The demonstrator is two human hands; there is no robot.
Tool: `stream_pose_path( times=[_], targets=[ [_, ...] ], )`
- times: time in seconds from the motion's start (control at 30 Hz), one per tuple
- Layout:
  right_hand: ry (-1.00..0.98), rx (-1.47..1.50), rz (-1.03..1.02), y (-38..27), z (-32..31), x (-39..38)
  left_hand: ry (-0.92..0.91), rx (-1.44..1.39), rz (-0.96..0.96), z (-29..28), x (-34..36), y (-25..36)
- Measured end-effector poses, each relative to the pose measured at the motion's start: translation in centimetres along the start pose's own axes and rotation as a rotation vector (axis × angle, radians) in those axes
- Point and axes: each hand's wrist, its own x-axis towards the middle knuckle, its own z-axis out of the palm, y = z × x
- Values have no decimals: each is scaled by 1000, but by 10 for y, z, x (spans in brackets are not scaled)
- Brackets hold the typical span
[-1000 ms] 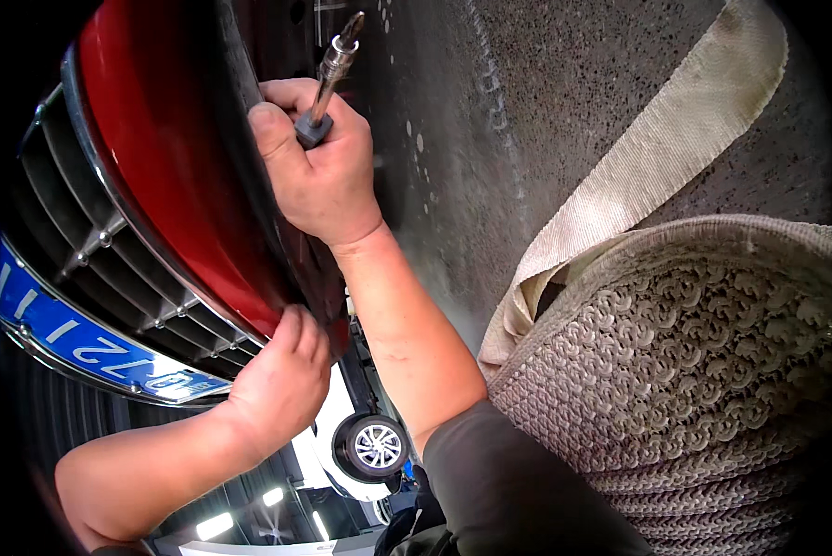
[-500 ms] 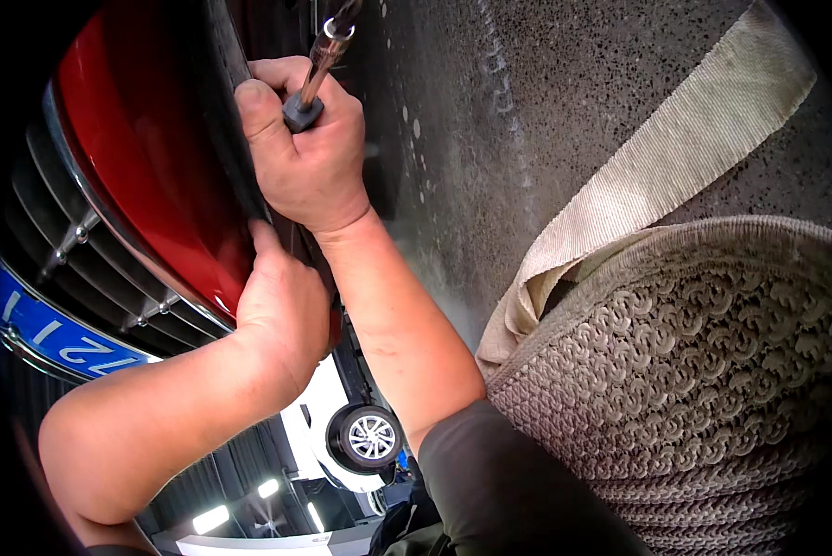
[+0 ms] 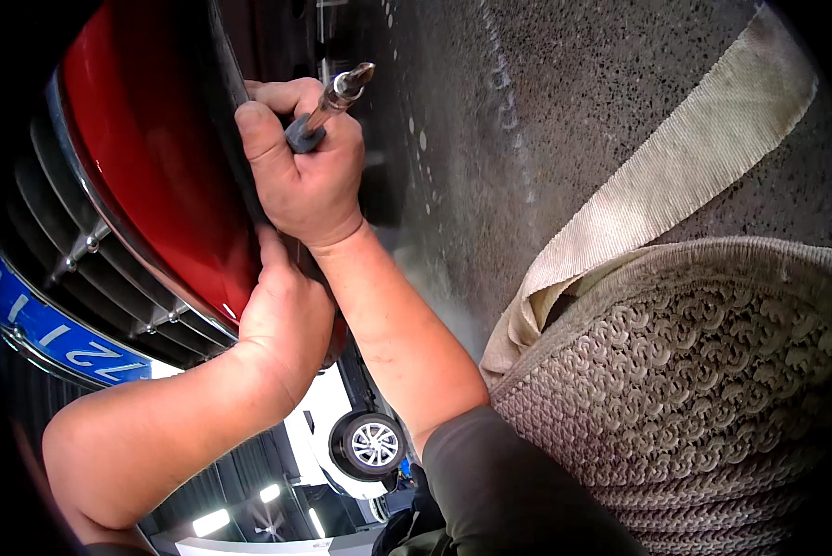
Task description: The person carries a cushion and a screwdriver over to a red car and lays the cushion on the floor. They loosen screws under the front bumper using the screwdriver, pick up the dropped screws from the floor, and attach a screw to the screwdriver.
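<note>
Fingers (image 3: pixel 291 94), right hand (image 3: pixel 314 185): clenched around a screwdriver (image 3: pixel 317 119), thumb against the dark lip of the red bumper (image 3: pixel 161 171).
Screwdriver: one, dark grey collar, bright metal shaft, tip pointing up and away from the bumper; remainder hidden in the fist.
Left hand (image 3: pixel 291 301): at the bumper's near end, thumb along its edge; other fingers hidden, grip cannot be told.
Lip (image 3: pixel 228 79): black, edging the bumper on its right side.
Grille (image 3: pixel 63 222): dark slats, chrome frame, left of the bumper.
Plate (image 3: pixel 54 334): blue, pale characters, beyond the grille from the bumper.
Sleeve (image 3: pixel 518 482): dark, on the right arm, below and right of the bumper.
Floor (image 3: pixel 453 139): grey, speckled, right of the bumper.
Strap (image 3: pixel 657 167): beige, woven, folded, well right of the bumper.
Fabric piece (image 3: pixel 694 371): textured, grey-beige, below the strap, well apart from the bumper.
White car (image 3: pixel 318 435): silver-spoked wheel (image 3: pixel 374 445) visible, below the bumper.
</note>
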Motion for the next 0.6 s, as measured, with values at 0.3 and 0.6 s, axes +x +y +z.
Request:
stream_pose_path(
  times=[0.3,0.6],
  targets=[
    [-56,79,-10,7,-1,1,7,-44,18,-6,-3,-2],
    [-71,121,16,5,0,2,170,-102,-11,4,-3,0]
  ],
)
